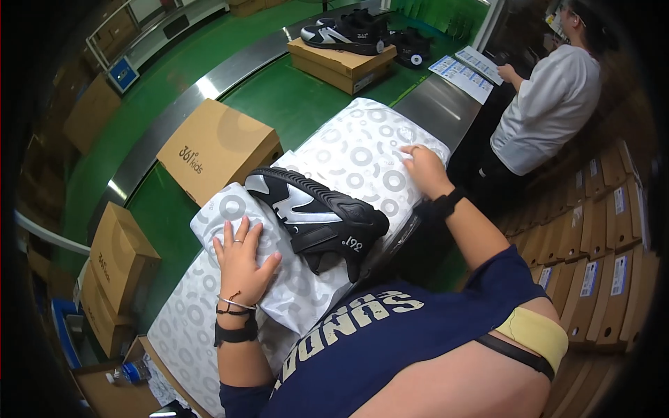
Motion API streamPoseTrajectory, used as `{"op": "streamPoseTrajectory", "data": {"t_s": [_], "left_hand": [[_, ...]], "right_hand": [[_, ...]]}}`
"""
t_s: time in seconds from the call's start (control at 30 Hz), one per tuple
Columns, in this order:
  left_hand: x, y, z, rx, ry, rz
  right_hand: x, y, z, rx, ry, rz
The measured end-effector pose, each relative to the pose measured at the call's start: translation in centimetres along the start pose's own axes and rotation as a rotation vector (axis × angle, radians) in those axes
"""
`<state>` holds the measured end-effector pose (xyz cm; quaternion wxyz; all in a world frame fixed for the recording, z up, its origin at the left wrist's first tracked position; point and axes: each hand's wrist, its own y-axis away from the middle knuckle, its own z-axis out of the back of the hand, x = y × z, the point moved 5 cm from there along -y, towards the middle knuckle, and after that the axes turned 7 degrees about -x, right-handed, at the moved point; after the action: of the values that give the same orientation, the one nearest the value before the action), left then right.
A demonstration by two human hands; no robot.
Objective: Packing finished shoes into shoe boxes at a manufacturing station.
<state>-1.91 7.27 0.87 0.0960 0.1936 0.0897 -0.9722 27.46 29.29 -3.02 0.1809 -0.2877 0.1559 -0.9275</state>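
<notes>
Green conveyor (300, 104) — hands (240, 261) (421, 167) flat, seemingly, on paper (355, 157).

The black and white sneaker (317, 217) beside the left hand (242, 261) looks like smooth synthetic leather with a slight sheen and a matt rubbery sole, and it lies on thin, crinkled white tissue paper (348, 157) printed with grey rings, soft and matt where both hands press it. Left of the sneaker the closed boxes (216, 146) are plain brown cardboard, dull and faintly fibrous. Behind the sneaker, the conveyor belt (293, 97) has a smooth green rubbery surface edged by a brushed metal rail (209, 87) that catches bright glare.
</notes>
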Motion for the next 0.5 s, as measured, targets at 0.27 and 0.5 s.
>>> {"op": "streamPoseTrajectory", "data": {"t_s": [0.27, 0.5], "left_hand": [[0.4, 0.2, 0.3, -0.052, 0.098, 0.024], [0.4, -0.2, 0.2, -0.038, 0.043, -0.014]], "right_hand": [[-3.9, 0.7, -1.3, -0.1, 0.219, -0.112], [0.8, -2.2, 0.6, -0.069, 0.204, 0.107]]}}
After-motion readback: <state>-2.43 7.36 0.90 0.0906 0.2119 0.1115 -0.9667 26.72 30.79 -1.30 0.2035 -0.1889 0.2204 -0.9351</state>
